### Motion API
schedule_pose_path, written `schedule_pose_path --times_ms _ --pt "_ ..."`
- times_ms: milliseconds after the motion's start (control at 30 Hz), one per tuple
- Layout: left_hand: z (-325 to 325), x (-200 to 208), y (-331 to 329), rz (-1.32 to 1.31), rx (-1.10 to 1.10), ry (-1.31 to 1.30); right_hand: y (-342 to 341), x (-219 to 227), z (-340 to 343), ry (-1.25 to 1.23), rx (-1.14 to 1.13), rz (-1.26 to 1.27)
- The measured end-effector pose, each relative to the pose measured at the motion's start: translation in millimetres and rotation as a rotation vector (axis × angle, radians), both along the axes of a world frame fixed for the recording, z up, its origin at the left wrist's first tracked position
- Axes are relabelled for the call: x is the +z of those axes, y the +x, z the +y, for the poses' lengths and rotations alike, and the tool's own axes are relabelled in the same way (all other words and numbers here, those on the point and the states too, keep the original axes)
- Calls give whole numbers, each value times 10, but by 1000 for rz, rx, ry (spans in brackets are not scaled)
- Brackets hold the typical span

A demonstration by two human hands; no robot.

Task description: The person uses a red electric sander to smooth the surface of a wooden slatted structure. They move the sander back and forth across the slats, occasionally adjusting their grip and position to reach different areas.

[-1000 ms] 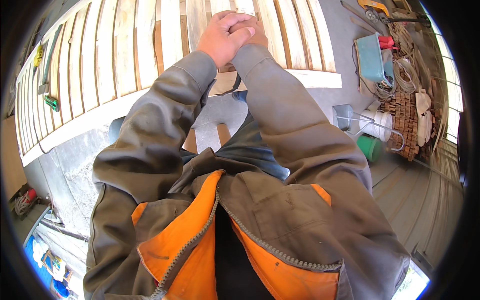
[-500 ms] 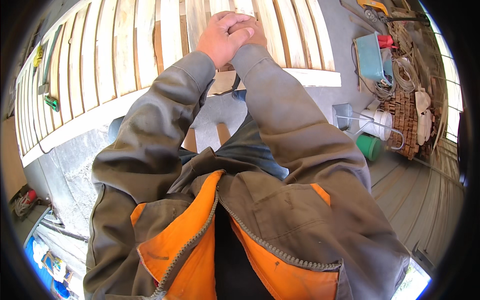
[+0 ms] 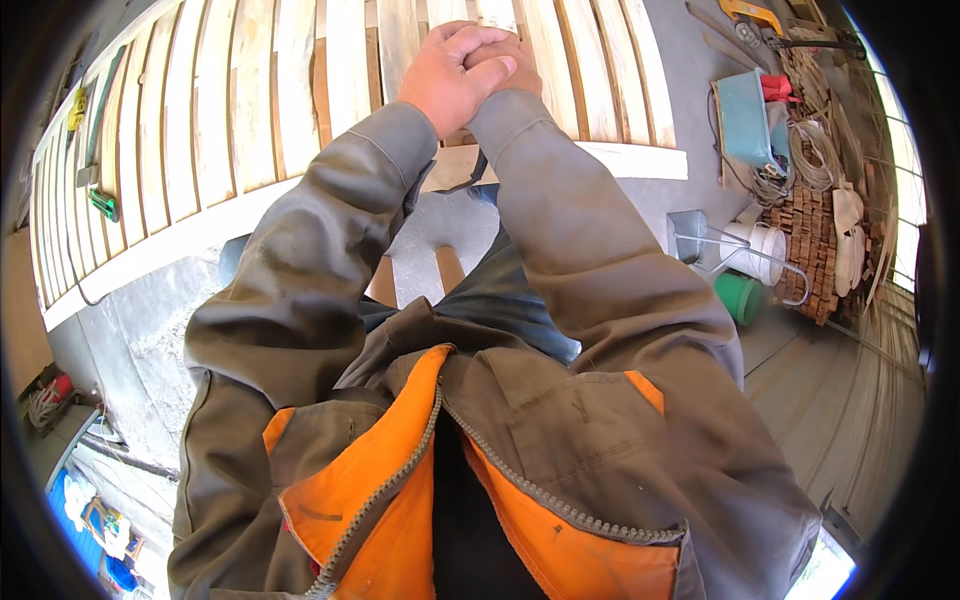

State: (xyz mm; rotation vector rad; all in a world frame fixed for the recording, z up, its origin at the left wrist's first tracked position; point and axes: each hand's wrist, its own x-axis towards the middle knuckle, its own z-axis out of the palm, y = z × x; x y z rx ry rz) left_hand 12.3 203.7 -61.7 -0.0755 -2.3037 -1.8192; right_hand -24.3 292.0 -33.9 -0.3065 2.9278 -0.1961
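My left hand (image 3: 452, 82) is closed over my right hand (image 3: 522, 66), its fingers and thumb wrapped across the back of it. Beneath the left hand, the fingers of the right are mostly hidden, so whether they grip anything does not show. Both hands are at the near edge of a large rack of pale wooden slats (image 3: 297, 95), with a light edge board (image 3: 630, 160) along its near side. No tool is visible in either hand.
On the slats at left lie a saw-like tool (image 3: 92, 140) and a green-handled item (image 3: 103, 204). To the right are a blue-grey crate (image 3: 747, 118), coiled rope (image 3: 812, 155), stacked wood blocks (image 3: 805, 235), a white bucket (image 3: 765, 250) and a green bucket (image 3: 738, 296).
The clasped hands stay together and shift only very slightly to the right in the picture. The surroundings on the right shift slightly too.
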Motion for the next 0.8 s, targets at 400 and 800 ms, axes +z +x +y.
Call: schedule_pose_path --times_ms 400,800 --pt "-4 62 -26 -9 -15 -4 -59 14 -31 -21 -51 32" --pt "90 24 148 -3 13 0 68 14 164 -13 65 29"
